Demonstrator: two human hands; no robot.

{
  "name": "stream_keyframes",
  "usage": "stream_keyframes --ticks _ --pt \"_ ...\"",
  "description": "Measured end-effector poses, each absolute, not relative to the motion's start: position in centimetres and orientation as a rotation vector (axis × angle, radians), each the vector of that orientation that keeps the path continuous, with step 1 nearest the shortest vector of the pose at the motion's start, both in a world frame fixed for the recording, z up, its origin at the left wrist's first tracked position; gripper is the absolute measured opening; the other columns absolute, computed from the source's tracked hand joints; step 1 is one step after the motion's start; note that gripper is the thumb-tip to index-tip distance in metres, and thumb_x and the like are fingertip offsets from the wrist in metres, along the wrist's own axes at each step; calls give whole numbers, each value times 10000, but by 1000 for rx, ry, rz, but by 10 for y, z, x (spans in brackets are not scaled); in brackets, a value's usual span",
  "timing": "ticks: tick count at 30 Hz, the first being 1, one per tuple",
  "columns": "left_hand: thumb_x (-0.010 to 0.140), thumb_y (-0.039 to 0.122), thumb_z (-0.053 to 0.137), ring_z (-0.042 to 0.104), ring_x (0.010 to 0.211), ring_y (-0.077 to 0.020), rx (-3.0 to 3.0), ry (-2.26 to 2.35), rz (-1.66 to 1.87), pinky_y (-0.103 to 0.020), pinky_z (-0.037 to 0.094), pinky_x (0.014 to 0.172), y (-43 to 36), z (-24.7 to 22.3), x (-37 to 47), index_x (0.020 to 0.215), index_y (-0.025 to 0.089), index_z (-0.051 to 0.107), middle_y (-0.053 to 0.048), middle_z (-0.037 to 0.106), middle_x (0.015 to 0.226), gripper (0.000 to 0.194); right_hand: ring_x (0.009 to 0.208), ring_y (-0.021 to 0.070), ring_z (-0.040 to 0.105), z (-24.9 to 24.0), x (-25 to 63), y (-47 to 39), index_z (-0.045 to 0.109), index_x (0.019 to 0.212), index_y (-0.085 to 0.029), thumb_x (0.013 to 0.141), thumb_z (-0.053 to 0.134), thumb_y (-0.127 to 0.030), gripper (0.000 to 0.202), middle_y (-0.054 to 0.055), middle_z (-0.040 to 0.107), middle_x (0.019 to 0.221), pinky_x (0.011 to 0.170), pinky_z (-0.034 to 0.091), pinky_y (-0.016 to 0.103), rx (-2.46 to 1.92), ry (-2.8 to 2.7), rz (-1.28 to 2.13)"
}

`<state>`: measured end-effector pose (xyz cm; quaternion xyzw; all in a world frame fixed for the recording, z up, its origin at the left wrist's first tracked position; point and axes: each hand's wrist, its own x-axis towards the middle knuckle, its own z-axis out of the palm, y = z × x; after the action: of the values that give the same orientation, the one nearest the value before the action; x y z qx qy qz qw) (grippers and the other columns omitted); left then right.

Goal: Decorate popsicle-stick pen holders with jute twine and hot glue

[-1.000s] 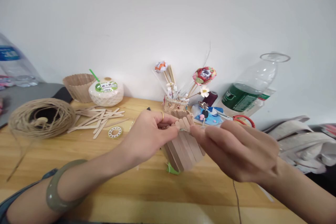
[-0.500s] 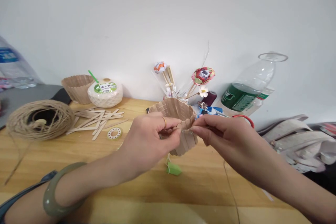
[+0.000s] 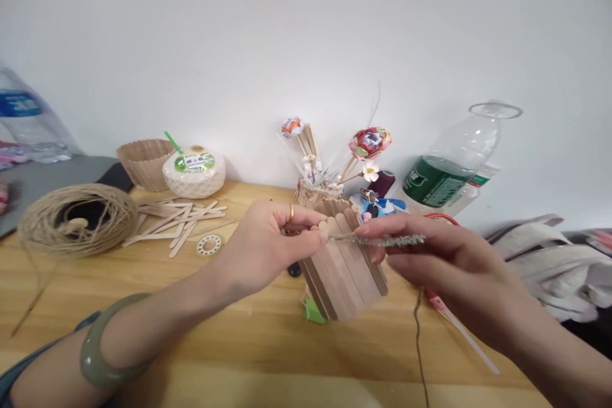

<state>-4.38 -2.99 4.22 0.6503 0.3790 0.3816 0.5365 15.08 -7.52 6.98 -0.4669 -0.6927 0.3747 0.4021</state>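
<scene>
In the head view, loose sticks point(image 3: 176, 220) and twine point(image 3: 76, 223) lie to the left, a green-labelled bottle point(image 3: 435, 180) at right. The left hand point(image 3: 272, 248) pinches the rim of a tilted stick cup point(image 3: 339, 277) above the table point(image 3: 229, 350); the cup partly blocks a holder point(image 3: 319, 193) of paper flowers point(image 3: 370, 142). Whether the right hand point(image 3: 454, 261) has its fingers closed on the glittery strand point(image 3: 392, 241), I cannot tell.

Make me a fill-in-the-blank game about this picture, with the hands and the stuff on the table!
1. The left hand and right hand are at a cup made from wooden ____.
2. The bangle is worn on the person's ____ arm.
3. The straw in the white container is coloured ____.

Missing words: sticks; left; green.
</scene>
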Motion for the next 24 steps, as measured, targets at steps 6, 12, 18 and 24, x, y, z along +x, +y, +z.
stream_keyframes --ticks 6,12,18,24 --pt "609 257 626 536 572 -127 1390 847 825 -231 417 541 -28 41 -43 655 171 730 -6 657 609 143 657 123 544 61 151 -73 709 930 -293 792 579 -80 285 4 539 738 507 447 223 -966 -2112 38" --pt "641 254 606 557 591 -130 1440 808 808 -238 438 577 -32 41 -42 641 161 716 -6 667 629 144 527 108 485 59 148 -76 685 840 -236 824 563 -108 177 -11 491 621 441 395 234 -954 -2150 -252" --pt "727 252 550 585 690 -168 1675 915 933 -227 442 574 -41 41 -40 625 183 693 -2 645 622 188 435 86 388 63 132 -77 492 526 -200 802 572 -250 291 -46 426 475 377 303 208 -1361 -1834 216" --pt "692 247 575 600 661 -169 1600 952 921 -226 457 551 -40 43 -42 629 187 709 -5 677 647 160 443 83 372 63 135 -72 523 505 -186 760 601 -467 387 -35 432 476 397 306 204 -1428 -1545 819"
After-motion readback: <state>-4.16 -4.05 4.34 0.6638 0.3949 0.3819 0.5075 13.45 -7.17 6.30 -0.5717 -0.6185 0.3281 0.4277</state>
